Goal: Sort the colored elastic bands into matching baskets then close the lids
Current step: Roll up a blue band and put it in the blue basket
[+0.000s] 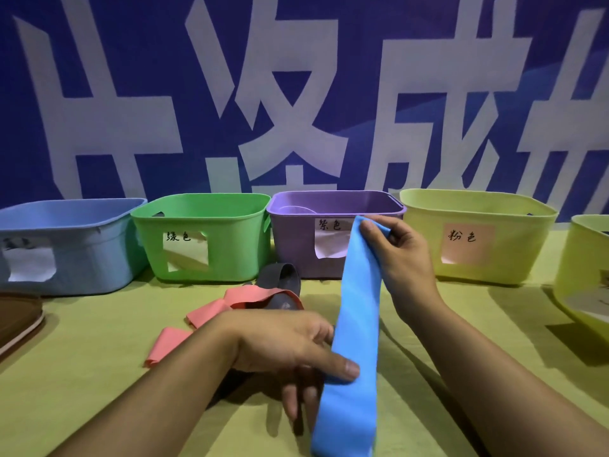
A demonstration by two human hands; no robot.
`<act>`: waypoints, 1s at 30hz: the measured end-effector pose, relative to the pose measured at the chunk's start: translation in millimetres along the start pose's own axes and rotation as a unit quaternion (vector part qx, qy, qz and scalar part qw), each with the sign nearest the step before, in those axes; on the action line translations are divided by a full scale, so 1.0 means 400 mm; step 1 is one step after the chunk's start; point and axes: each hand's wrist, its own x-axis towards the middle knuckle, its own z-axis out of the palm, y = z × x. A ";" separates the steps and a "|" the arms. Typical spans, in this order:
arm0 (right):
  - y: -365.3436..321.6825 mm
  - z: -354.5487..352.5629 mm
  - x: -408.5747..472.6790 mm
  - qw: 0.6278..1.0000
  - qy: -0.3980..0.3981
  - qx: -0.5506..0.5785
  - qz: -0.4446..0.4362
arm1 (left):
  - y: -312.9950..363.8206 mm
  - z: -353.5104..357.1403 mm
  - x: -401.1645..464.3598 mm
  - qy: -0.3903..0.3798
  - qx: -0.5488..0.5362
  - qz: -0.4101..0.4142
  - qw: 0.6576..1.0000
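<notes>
Head view: both hands are holding a blue band (357, 324) at centre frame.
Right hand (400, 255) is pinching its top beside the purple basket (296, 239) labelled 紫色; left hand (293, 344) is gripping lower.

baskets form a wall along the back: blue basket (66, 245), green basket (204, 237), purple basket (306, 245), yellow basket (478, 237), tops open. pink bands (211, 313) and dark band (280, 278) clutter mid cloth. bare tablecloth (99, 384) front-left gives passage.
</notes>
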 end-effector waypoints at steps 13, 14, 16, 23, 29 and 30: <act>0.007 0.007 -0.014 0.998 -0.050 -0.013 -0.021 | -0.014 -0.055 -0.013 0.235 0.212 -0.048 0.947; 0.004 0.009 -0.017 0.998 -0.061 -0.016 -0.027 | -0.010 -0.055 -0.017 0.251 0.195 -0.024 0.948; 0.000 0.015 -0.024 0.995 -0.087 -0.024 -0.035 | 0.000 -0.052 -0.011 0.300 0.118 0.058 0.945; -0.025 0.028 -0.054 0.987 -0.153 -0.031 -0.033 | -0.040 -0.076 0.076 0.539 0.100 0.241 0.801; -0.049 0.042 -0.075 0.981 -0.194 -0.003 -0.032 | -0.044 -0.076 0.086 0.553 0.081 0.312 0.768; -0.050 0.043 -0.076 0.981 -0.194 0.002 -0.030 | -0.046 -0.080 0.087 0.560 0.066 0.320 0.762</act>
